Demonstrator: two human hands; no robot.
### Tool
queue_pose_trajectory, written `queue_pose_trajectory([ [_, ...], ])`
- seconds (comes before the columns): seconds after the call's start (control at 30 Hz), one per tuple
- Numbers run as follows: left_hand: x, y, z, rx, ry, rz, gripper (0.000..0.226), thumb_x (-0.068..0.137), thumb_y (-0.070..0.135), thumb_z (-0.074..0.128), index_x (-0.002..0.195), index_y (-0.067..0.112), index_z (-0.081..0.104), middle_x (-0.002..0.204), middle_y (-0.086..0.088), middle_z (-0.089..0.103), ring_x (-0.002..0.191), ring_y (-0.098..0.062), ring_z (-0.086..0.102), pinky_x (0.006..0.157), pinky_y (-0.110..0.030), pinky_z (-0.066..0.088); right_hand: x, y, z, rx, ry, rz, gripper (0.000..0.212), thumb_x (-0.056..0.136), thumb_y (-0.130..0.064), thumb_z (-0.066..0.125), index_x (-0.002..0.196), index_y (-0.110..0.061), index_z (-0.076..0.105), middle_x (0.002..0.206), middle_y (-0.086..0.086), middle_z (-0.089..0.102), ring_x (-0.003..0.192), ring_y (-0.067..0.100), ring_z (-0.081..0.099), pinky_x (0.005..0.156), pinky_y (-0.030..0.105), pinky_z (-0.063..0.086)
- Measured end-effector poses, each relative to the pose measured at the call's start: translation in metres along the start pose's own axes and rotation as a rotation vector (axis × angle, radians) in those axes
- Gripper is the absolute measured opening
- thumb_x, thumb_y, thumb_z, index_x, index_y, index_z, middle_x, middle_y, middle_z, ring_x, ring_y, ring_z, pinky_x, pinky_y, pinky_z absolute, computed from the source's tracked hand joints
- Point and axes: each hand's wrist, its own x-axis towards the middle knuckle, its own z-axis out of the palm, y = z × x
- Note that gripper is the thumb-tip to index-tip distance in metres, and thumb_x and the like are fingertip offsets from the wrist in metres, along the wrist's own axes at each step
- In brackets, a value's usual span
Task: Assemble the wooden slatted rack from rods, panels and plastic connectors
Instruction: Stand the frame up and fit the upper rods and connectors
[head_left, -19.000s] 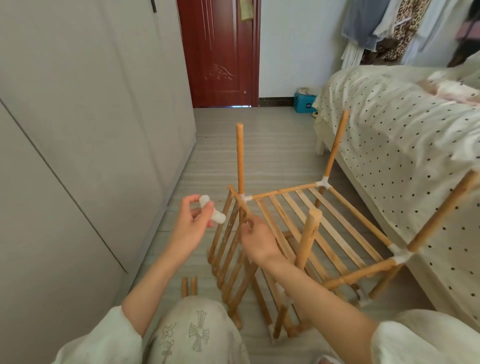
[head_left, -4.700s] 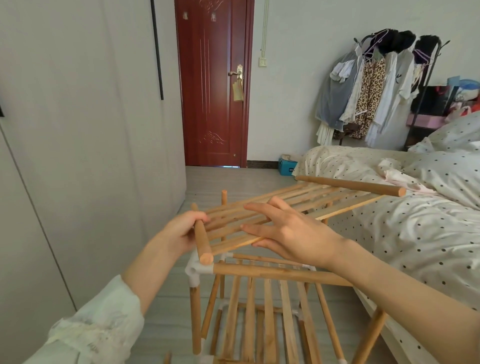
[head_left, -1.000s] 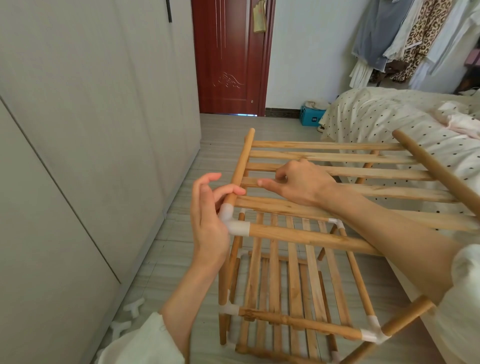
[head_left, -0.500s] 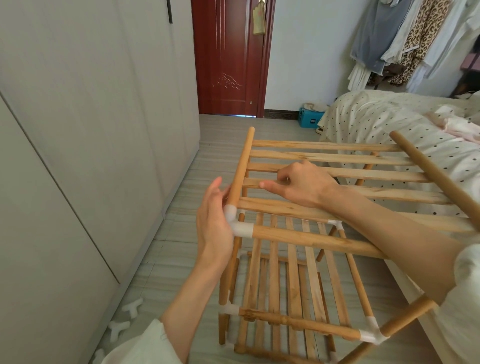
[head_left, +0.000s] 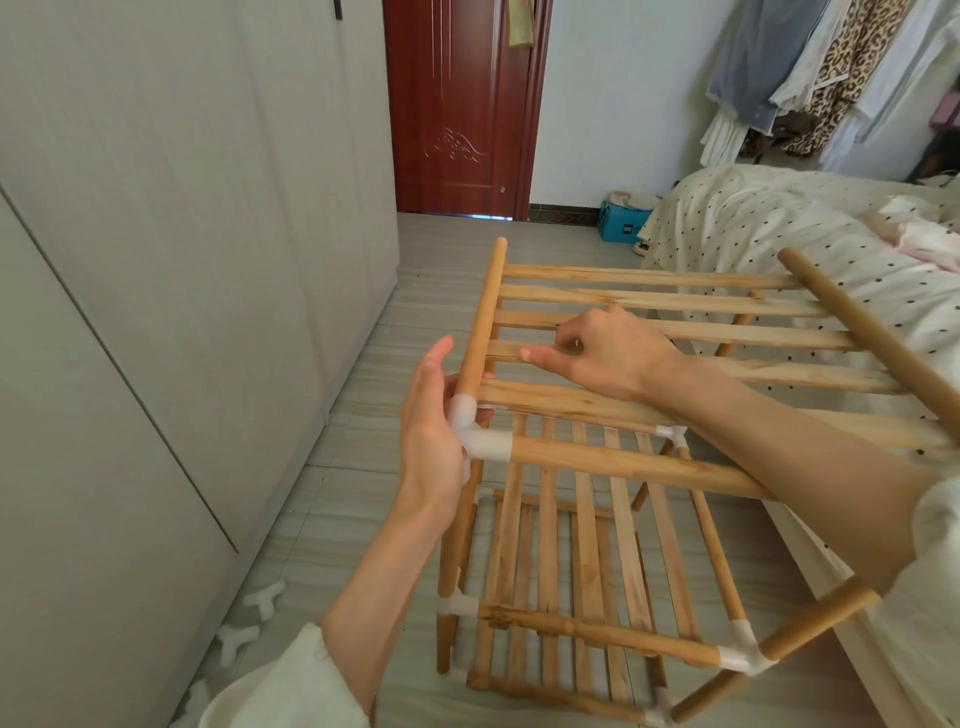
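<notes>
The wooden rack (head_left: 587, 561) stands on the floor with lower slatted tiers joined by white plastic connectors. A top slatted panel (head_left: 675, 301) lies across its upper level. My left hand (head_left: 434, 431) presses flat, fingers straight, against the outer side of the white corner connector (head_left: 475, 428) at the near left top corner. My right hand (head_left: 602, 358) rests on the panel with its fingers curled round a slat and the thumb pointing left. The panel's left rod (head_left: 483, 317) runs into that connector.
Grey wardrobe doors (head_left: 171, 260) line the left side. A dotted bed (head_left: 779, 223) stands close on the right. Several loose white connectors (head_left: 244, 623) lie on the floor by the wardrobe. A red door (head_left: 457, 104) and a blue box (head_left: 623, 223) are at the far end.
My left hand has gone from open beside the corner to flat against the white connector. My right hand keeps its hold on the slat. The panel has barely moved.
</notes>
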Motion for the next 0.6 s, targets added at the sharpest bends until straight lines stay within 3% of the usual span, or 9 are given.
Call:
queue_pose_trajectory([
  [0.1, -0.0018, -0.0025, -0.0003, 0.022, 0.045, 0.037, 0.039, 0.102, 0.032, 0.024, 0.130, 0.021, 0.050, 0.098, -0.015, 0.065, 0.087, -0.018, 0.059, 0.070, -0.017, 0.051, 0.0030, -0.0021, 0.0001, -0.008, -0.002, -0.023, 0.061, 0.086, -0.066, 0.040, 0.071, -0.011, 0.060, 0.054, 0.000, 0.048, 0.052, 0.015, 0.048, 0.058, 0.028, 0.043],
  [0.17, -0.0025, -0.0026, -0.0011, 0.019, 0.087, 0.064, 0.036, 0.103, 0.029, 0.024, 0.121, 0.021, 0.054, 0.099, -0.023, 0.063, 0.082, -0.020, 0.058, 0.066, -0.017, 0.050, 0.0030, -0.0031, 0.0028, -0.011, 0.010, -0.036, 0.058, 0.086, -0.066, 0.039, 0.066, -0.014, 0.057, 0.054, 0.000, 0.047, 0.051, 0.015, 0.047, 0.056, 0.027, 0.041],
  [0.3, -0.0046, -0.0040, 0.0001, 0.009, 0.117, 0.111, 0.040, 0.103, 0.029, 0.022, 0.104, 0.020, 0.061, 0.084, -0.013, 0.065, 0.071, -0.016, 0.055, 0.064, -0.021, 0.048, -0.0020, 0.0002, 0.0066, 0.000, 0.038, -0.061, 0.056, 0.087, -0.064, 0.039, 0.059, -0.017, 0.047, 0.053, 0.000, 0.045, 0.050, 0.015, 0.044, 0.052, 0.026, 0.032],
  [0.47, -0.0053, -0.0043, 0.0020, 0.006, 0.103, 0.110, 0.045, 0.103, 0.033, 0.023, 0.099, 0.019, 0.066, 0.092, -0.027, 0.061, 0.067, -0.017, 0.051, 0.060, -0.021, 0.046, -0.0005, 0.0020, 0.0013, -0.014, 0.010, -0.062, 0.056, 0.086, -0.065, 0.040, 0.060, -0.016, 0.047, 0.054, -0.001, 0.045, 0.051, 0.014, 0.044, 0.052, 0.027, 0.033],
  [0.6, -0.0074, -0.0010, 0.0033, 0.074, 0.070, 0.129, 0.041, 0.086, 0.043, 0.032, 0.100, 0.023, 0.065, 0.103, -0.014, 0.066, 0.083, -0.020, 0.059, 0.068, -0.020, 0.050, 0.0028, 0.0037, 0.0026, -0.019, 0.003, -0.046, 0.058, 0.085, -0.068, 0.038, 0.063, -0.015, 0.052, 0.054, -0.001, 0.045, 0.052, 0.014, 0.046, 0.056, 0.027, 0.037],
])
